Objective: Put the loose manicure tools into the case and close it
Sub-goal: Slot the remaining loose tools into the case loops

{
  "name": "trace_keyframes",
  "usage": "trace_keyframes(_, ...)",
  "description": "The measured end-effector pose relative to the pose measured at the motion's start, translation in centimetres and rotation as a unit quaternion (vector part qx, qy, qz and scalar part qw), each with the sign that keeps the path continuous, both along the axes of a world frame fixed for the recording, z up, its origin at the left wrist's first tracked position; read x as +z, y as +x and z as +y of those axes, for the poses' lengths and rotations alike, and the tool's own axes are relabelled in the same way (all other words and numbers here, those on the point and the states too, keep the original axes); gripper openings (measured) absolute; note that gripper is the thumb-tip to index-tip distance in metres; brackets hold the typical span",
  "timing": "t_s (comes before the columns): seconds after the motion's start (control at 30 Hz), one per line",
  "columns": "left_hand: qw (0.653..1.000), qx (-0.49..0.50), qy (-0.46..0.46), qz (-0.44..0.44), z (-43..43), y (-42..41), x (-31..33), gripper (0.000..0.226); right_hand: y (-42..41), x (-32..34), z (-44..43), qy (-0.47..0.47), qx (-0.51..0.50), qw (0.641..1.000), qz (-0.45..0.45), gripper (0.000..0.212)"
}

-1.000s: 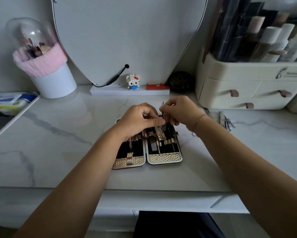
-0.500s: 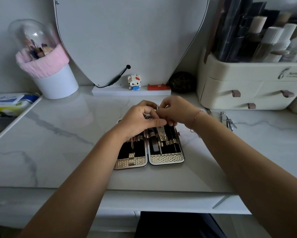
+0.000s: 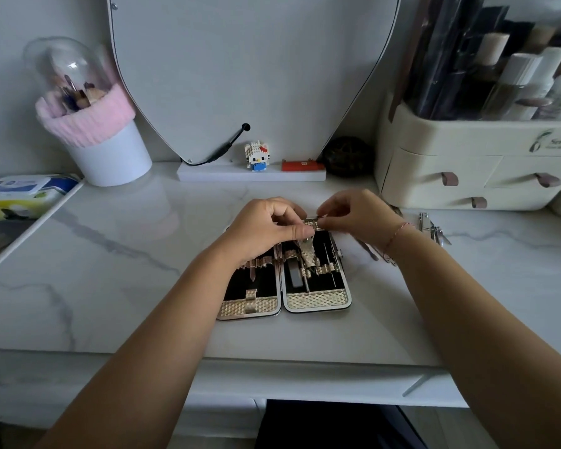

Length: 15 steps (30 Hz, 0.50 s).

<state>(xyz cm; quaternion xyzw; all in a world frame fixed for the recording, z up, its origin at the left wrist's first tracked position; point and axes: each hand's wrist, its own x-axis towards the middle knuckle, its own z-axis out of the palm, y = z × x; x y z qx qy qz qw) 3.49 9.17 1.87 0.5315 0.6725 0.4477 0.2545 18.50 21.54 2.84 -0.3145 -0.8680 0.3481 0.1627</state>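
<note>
- Head view: open case (image 3: 318,303) lies flat on the desk (image 3: 143,254), both halves facing up, gold straps across black lining.
- Right hand (image 3: 356,215) pinches a slim metal tool (image 3: 313,218) between thumb and fingertips, held crosswise just above the far end of the case's right half.
- Left hand (image 3: 263,228) is curled, thumb and forefinger meeting at the tool's other end. It covers the far end of the left half. Whether it also touches a strap beneath, I cannot tell.
- Right half already carries a wide pointed tool (image 3: 308,251) and thin picks under the straps. Left half shows one tool in a strap, and its other slots look free.
- Loose on the desk: nail clippers (image 3: 429,226) well to the right of the case, and a couple of slim tools (image 3: 369,252) just beside it, partly hidden under the right wrist.
- Step in hand, my read: seating one tool into the right half. The task looks about midway, with the case not yet closed.
- Next move likely calls for turning the tool lengthwise and sliding its tip under a strap without snagging its neighbours. After that, a reach right for the loose pieces.
- Risk: the thin, shiny tool may slip from the pinch or dislodge the seated one.
</note>
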Motion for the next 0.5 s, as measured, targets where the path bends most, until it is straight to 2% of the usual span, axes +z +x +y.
trace_keyframes(0.13, 0.999, 0.013, 0.013, 0.042, 0.21, 0.08, -0.25, 0.014, -0.15, -0.15, -0.26, 0.01, 0.011, 1.0, -0.006, 0.016)
trace_keyframes(0.27, 0.992, 0.035, 0.032, 0.121, 0.34, 0.1, -0.69, 0.015, -0.09, -0.16, -0.35, 0.028, 0.02, 0.999, -0.017, 0.013)
trace_keyframes(0.5, 0.99, 0.041, 0.026, 0.132, 0.3, 0.12, -0.69, 0.017, -0.54, -0.53, -0.7, 0.034, 0.03, 0.999, -0.012, 0.008)
